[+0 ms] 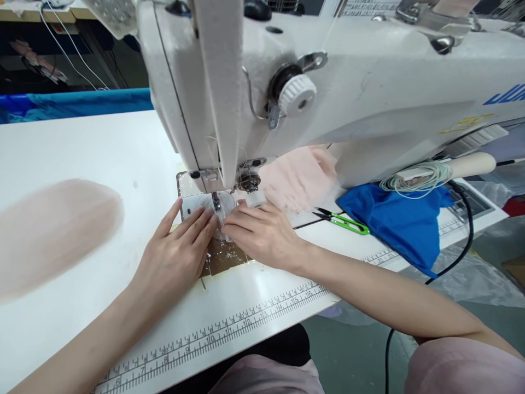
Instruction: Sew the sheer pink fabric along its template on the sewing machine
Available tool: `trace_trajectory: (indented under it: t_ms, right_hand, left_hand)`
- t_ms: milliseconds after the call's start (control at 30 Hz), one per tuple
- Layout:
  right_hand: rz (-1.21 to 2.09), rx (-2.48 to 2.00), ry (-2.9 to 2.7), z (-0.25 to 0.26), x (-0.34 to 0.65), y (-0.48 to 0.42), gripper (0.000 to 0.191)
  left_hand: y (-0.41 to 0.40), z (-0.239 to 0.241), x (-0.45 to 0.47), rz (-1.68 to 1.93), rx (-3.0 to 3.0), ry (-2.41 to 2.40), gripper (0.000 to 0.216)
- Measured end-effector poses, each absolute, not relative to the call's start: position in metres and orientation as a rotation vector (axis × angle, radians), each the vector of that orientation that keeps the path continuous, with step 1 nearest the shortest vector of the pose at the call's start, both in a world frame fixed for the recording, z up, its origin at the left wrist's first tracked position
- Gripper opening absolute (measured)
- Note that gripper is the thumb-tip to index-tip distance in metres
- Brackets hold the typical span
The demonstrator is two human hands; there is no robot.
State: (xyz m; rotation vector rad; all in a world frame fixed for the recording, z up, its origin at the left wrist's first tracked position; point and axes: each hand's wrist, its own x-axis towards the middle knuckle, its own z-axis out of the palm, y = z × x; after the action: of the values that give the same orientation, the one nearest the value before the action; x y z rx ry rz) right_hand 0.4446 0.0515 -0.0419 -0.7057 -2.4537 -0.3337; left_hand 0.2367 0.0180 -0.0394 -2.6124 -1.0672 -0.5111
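A white industrial sewing machine (369,87) fills the top of the view. Both my hands rest on the table just in front of its needle and presser foot (216,203). My left hand (176,254) lies flat with fingers stretched out, pressing a small sheer, almost clear piece of material (223,236) against the metal needle plate (192,205). My right hand (260,232) lies beside it with fingers together, fingertips pressing the same piece right under the foot. A brown taped patch (223,257) shows between the two hands.
A pale pink sheer fabric piece (53,230) lies at the left on the white table (102,153). Pink fabric (299,178) lies behind the needle. Green thread snips (344,220), blue cloth (402,221), a cord coil (418,178) and a black cable (463,241) sit right. A printed ruler (229,325) lines the front edge.
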Motion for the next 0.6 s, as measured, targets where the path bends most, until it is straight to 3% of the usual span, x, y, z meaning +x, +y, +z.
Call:
trace_trajectory:
  t_ms: [600]
  right_hand:
    - [-0.260,-0.654,-2.423,-0.0414,0.4469,0.0527,0.026]
  left_hand:
    - [0.0189,-0.0373,0.2370,-0.498,-2.586,-1.029,0.035]
